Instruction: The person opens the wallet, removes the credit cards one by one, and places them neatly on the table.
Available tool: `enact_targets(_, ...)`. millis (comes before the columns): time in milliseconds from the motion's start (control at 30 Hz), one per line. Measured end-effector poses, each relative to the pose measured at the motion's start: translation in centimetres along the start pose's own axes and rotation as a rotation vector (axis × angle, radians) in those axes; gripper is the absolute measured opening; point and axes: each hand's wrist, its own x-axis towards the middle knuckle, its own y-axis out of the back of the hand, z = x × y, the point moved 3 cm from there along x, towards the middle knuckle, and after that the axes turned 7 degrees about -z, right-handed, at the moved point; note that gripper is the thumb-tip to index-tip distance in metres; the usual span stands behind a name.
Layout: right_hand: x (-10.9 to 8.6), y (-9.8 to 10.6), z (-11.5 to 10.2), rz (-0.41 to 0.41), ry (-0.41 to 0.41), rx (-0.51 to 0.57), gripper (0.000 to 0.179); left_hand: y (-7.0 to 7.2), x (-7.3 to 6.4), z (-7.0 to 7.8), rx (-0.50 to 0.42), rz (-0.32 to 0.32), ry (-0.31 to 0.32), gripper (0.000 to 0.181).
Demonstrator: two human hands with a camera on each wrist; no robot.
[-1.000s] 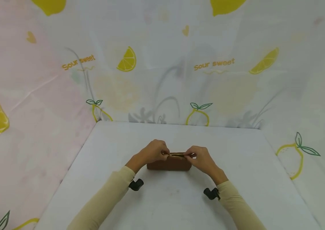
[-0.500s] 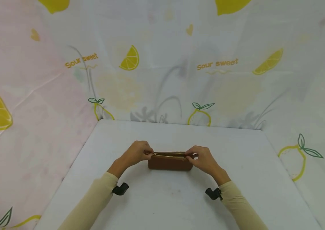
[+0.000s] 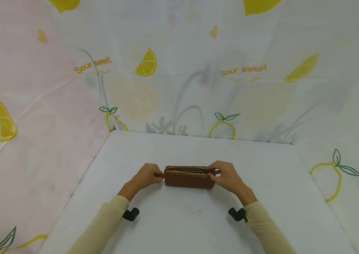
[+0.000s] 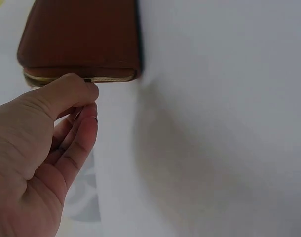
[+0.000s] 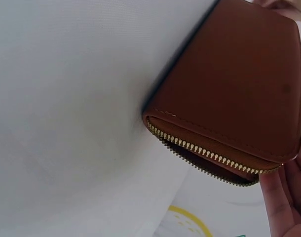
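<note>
A brown zip-around wallet point(image 3: 189, 179) stands on its long edge on the white table, its top zipper parted along the length. At its left end, my left hand point(image 3: 146, 175) pinches at the zipper between thumb and fingers; the pull itself is hidden by the fingertips. In the left wrist view, the left thumb point(image 4: 66, 91) lies against the gold zipper at that end. My right hand point(image 3: 227, 176) grips the top right corner of the wallet. The right wrist view shows the right end's zipper teeth point(image 5: 205, 152) spread apart, with the right fingers point(image 5: 283, 197) at the upper corner.
Each wrist bears a small black camera point(image 3: 131, 214). The white tabletop point(image 3: 186, 225) surrounds the wallet. Behind and at the sides hangs a lemon-print cloth point(image 3: 179, 70).
My left hand has moved left from the top middle of the wallet to its left end, then lower. The zipper has opened along the top. The right hand keeps its hold.
</note>
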Motion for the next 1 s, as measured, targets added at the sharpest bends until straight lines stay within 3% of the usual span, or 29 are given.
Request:
enact_targets(233,0.0,0.0,0.0,-0.026,0.0,0.016,0.022,-2.2,-0.1,-1.0,0.016,-0.061,0.154,0.007)
enact_targets(333,-0.1,0.0,0.1,-0.037,-0.013,0.009,0.023,-2.1,0.3,-0.9,0.043,-0.067,0.17,0.006)
enact_targets(433,-0.2,0.0,0.2,-0.051,-0.019,0.018,0.023,-1.0,0.6,-0.6,0.045,0.004,0.181,0.006)
enact_targets(533,-0.2,0.0,0.1,-0.057,-0.005,0.029,0.023,0.6,0.9,0.2,-0.065,0.127,0.126,0.009)
enact_targets(600,-0.2,0.1,0.1,-0.055,0.003,0.031,0.024,1.3,1.1,1.1,-0.155,0.155,0.047,0.012)
enact_targets(700,-0.3,0.1,0.0,-0.051,0.013,0.023,0.024,1.6,1.5,2.0,-0.235,0.081,-0.079,0.017)
enact_targets(767,-0.3,0.1,0.0,-0.059,0.014,0.026,0.024,1.6,1.6,2.3,-0.259,0.014,-0.116,0.025)
enact_targets(1000,-0.3,-0.2,0.0,-0.075,0.053,-0.014,0.021,1.0,1.5,2.0,-0.358,-0.108,-0.101,0.07)
